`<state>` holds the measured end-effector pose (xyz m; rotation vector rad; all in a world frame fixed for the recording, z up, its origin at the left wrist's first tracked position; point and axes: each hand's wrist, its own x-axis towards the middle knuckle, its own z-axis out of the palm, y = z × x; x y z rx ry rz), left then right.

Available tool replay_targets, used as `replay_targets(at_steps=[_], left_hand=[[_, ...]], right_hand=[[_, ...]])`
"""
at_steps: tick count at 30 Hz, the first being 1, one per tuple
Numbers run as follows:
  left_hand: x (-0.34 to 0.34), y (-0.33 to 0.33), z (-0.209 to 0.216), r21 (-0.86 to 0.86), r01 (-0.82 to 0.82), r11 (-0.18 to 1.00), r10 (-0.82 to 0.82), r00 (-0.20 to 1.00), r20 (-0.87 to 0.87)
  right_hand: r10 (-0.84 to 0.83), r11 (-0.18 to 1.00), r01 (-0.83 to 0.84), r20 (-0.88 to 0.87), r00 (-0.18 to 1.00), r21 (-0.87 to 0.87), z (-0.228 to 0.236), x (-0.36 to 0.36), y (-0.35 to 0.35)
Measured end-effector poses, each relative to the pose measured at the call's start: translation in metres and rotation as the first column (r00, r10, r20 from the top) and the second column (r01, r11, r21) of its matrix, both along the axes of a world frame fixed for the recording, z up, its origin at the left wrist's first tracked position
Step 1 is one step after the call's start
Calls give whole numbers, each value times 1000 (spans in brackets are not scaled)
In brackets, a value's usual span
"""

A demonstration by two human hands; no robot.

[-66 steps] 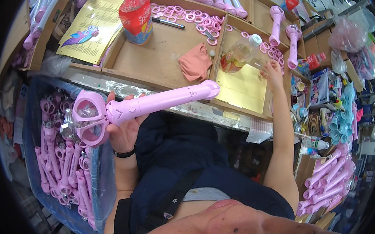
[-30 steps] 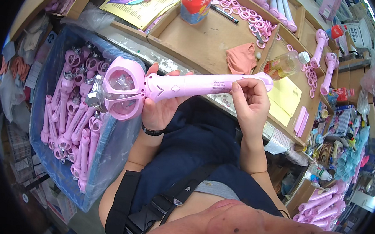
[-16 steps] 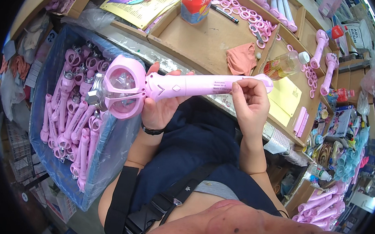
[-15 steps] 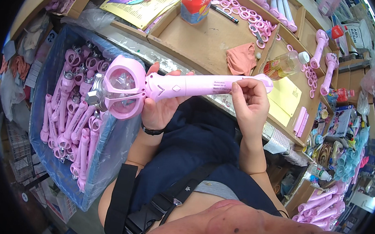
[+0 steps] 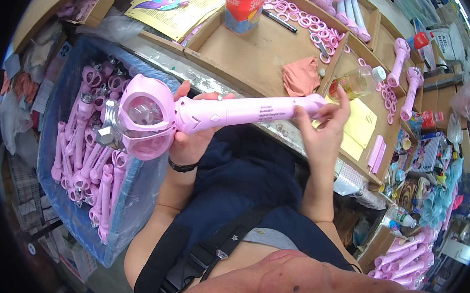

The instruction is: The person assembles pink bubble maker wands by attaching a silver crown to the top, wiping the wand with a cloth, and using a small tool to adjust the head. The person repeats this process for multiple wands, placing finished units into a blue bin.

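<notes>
My left hand (image 5: 191, 143) is wrapped round the neck of a pink toy wand (image 5: 237, 112), its palm underneath. The wand lies nearly level across my front, its right end a little higher. At its left end is a caged round head with a clear ball (image 5: 146, 110) inside and a silvery faceted tip (image 5: 107, 132). My right hand (image 5: 323, 132) is at the narrow handle end, thumb against its near side and fingertips at the end cap; the index finger sticks up. Small dark print shows along the handle.
A blue-lined bin (image 5: 133, 194) full of similar wands (image 5: 84, 158) stands at left. On the bench are a cardboard tray (image 5: 240, 65), pink rings (image 5: 309, 21), a red-labelled bottle (image 5: 243, 8), an orange cloth (image 5: 301, 76), a clear bottle (image 5: 356, 81) and yellow sheets (image 5: 359, 125).
The wand has shifted slightly left, its head lower and its handle end tilted up. My right hand has moved a little right, and its index finger has lifted off the handle.
</notes>
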<state>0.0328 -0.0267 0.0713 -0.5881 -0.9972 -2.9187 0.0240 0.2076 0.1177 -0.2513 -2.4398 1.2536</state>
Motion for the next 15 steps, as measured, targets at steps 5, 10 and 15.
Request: replay_targets(at_steps=[5, 10, 15], left_hand=[[-29, -25, 22, -84, 112, 990, -121, 986, -111], [-62, 4, 32, -120, -84, 989, 85, 996, 5], [-62, 51, 20, -450, -473, 758, 533, 846, 10]], right_hand=[[649, 743, -661, 125, 750, 110, -5, -8, 35], [670, 742, -670, -2, 742, -23, -30, -5, -8], [341, 931, -299, -209, 916, 208, -47, -4, -56]])
